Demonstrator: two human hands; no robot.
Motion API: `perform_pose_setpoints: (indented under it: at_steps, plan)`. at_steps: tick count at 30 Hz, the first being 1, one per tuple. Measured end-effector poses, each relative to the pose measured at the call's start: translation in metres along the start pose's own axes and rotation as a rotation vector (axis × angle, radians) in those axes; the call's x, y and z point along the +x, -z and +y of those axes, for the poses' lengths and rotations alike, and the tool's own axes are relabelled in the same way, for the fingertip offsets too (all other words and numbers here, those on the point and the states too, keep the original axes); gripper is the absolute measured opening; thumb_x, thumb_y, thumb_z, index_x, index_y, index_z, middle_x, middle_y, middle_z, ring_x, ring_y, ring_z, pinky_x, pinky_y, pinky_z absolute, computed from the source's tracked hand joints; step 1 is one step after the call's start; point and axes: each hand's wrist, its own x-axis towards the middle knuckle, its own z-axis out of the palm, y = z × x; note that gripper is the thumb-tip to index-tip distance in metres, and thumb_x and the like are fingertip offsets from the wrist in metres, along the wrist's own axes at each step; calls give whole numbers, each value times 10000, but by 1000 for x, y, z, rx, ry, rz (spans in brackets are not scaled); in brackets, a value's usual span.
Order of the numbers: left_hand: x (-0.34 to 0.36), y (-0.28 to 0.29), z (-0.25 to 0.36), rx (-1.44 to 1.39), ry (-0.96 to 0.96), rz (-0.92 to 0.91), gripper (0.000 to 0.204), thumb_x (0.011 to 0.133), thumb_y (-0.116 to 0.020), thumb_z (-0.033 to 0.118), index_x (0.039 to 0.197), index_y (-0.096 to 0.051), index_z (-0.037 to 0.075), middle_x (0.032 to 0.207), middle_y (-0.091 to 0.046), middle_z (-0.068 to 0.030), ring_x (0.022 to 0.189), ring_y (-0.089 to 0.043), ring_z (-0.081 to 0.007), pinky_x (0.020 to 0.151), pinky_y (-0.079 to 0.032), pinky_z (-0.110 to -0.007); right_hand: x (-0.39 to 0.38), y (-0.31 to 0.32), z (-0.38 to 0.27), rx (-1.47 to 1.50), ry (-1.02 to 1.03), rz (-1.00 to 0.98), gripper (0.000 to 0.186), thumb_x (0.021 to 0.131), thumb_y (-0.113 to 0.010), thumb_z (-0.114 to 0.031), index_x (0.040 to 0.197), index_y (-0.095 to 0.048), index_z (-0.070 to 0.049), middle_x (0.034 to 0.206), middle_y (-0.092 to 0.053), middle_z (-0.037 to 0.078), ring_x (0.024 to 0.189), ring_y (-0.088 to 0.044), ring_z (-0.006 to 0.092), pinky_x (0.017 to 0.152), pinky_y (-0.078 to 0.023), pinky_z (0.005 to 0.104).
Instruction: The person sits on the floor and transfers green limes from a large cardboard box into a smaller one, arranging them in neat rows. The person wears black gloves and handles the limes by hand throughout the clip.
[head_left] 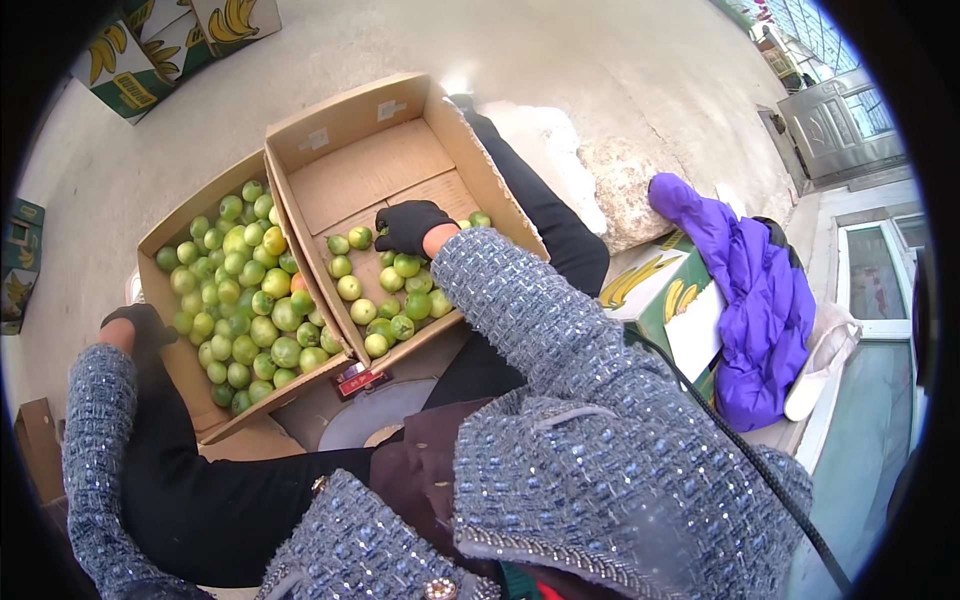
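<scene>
From where I stand, the person sits with two shallow cardboard boxes set side by side against each other. The left box (190, 390) is heaped with green tomatoes (264, 331), a couple of them turning orange near the shared wall. The right box (370, 180) has a smaller group of tomatoes (416, 306) gathered at its near end, its far end bare.

The right hand (412, 228), in a black glove, is down among that smaller group, knuckles up and fingers curled under; I can't tell whether they pinch a tomato. The left hand (142, 325), gloved too, is by the outer side of the left box, above the left leg (240, 490). Its fingertips are hidden, so I can't say whether it grips the rim.

Pressing hard with that right hand could bruise the fruit trapped beneath it. A tomato carried over the near rim could slip from smooth glove fingers and roll to the floor. Both boxes look slightly tilted, so a shift of the legs might jolt them. The dark cord (757, 462) across the right sleeve (520, 290) could snag on a long reach.
</scene>
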Motion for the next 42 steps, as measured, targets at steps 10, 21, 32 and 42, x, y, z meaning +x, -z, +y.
perform_pose_setpoints:
  at_steps: [10,21,32,42]
  plan:
    - [31,-14,-6,43,-108,-4,574,780,-588,538,1076,-693,58,1086,-673,-167,1001,-648,-291,880,-492,-387,-16,19,0,498,35,261,323,817,-675,-304,1083,-654,-121,1021,-689,120,954,-650,287,849,-498,386]
    - [18,-15,-5,5,-89,17,618,773,-559,580,1073,-696,57,1075,-680,-164,984,-649,-298,876,-490,-398,-30,-63,-179,-151,711,344,101,718,-635,-73,798,-679,-30,840,-624,135,742,-671,285,596,-523,381]
    - [0,-21,-5,-70,-18,54,503,807,-606,491,1073,-698,75,1078,-689,-122,991,-659,-272,861,-508,-362,-46,-16,-157,97,690,314,234,736,-637,-118,963,-696,-123,937,-655,102,861,-659,284,718,-528,430]
    - [-6,-6,8,15,-87,33,485,843,-579,457,1136,-667,80,1151,-653,-148,1029,-637,-289,874,-495,-365,-3,13,39,31,-55,193,320,813,-666,-249,1113,-623,-146,1077,-630,149,1039,-609,332,882,-489,439]
